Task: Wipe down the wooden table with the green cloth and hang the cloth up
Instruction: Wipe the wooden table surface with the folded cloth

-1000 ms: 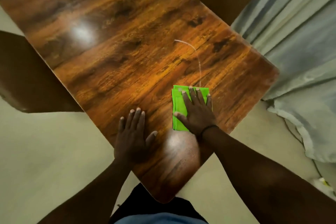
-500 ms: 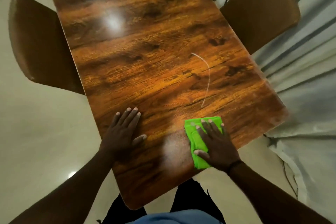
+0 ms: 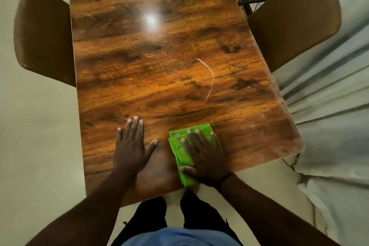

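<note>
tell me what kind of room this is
Probably a home dining area: a long glossy wooden table with a brown chair on either side, and pale curtain fabric draped down to the floor on the right.

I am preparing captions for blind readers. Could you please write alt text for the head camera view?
Seen from above, a person's right hand presses a folded green cloth flat on a glossy wooden table near its front edge, while the left hand rests flat on the wood beside it. A thin pale curved mark crosses the tabletop ahead, and a brown chair stands at each side.
</note>
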